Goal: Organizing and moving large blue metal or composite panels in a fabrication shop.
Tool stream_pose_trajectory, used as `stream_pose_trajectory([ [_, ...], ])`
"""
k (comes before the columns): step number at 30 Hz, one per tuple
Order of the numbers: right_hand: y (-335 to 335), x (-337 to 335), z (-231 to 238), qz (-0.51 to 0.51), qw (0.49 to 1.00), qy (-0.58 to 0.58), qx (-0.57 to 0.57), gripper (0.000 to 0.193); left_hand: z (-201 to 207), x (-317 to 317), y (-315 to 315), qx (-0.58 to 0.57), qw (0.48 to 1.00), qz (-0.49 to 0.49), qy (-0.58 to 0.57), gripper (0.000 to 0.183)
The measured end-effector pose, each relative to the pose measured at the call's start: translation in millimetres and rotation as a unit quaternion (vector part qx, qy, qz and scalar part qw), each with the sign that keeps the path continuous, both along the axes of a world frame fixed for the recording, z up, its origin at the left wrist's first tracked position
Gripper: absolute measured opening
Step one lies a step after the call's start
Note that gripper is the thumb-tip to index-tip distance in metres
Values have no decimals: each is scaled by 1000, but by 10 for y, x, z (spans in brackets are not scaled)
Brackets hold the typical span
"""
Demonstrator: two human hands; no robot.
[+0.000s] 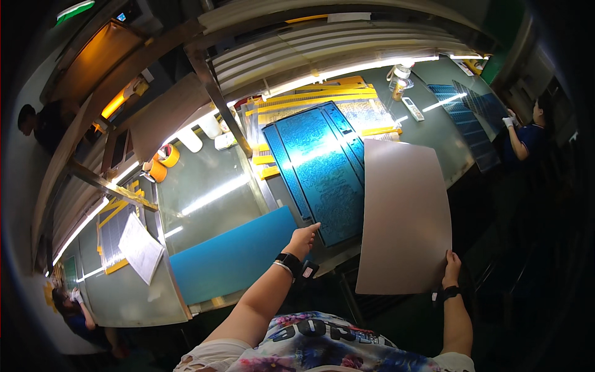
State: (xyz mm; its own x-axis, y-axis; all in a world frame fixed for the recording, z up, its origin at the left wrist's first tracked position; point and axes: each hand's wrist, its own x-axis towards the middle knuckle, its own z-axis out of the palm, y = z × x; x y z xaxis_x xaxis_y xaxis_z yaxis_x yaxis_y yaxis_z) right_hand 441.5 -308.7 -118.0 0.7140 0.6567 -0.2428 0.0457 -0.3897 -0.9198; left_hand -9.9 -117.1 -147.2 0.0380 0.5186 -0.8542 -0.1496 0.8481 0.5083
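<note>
The pale sheet [406, 217] is held by the right hand [452, 270], its lower right edge pinched by thumb and fingers; it is seen partly beyond the bench [449, 133], beside the blue panel [319, 167]. The left hand [304, 240] is placed at the panel's near left corner, index finger extended; whether anything is gripped cannot be told. The sheet is probably best carried lightly, without creasing. The panel's right edge is overlapped in view; room seems offered rightward, short of the co-worker [527, 139].
</note>
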Motion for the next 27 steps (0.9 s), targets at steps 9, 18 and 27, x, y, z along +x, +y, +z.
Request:
stream_pose_trajectory([
  [9, -86, -133, 250, -10, 1000, 2, 13, 26, -63, 137, 24, 29, 996, -20, 77, 41],
  [18, -202, -146, 403, -31, 998, 24, 52, 26, 42, 180, 81, 20, 998, 45, -48, 55],
  [27, -269, 10, 394, -29, 998, 27, 55, 28, 44, 329, 101, -23, 980, 43, -191, 45],
])
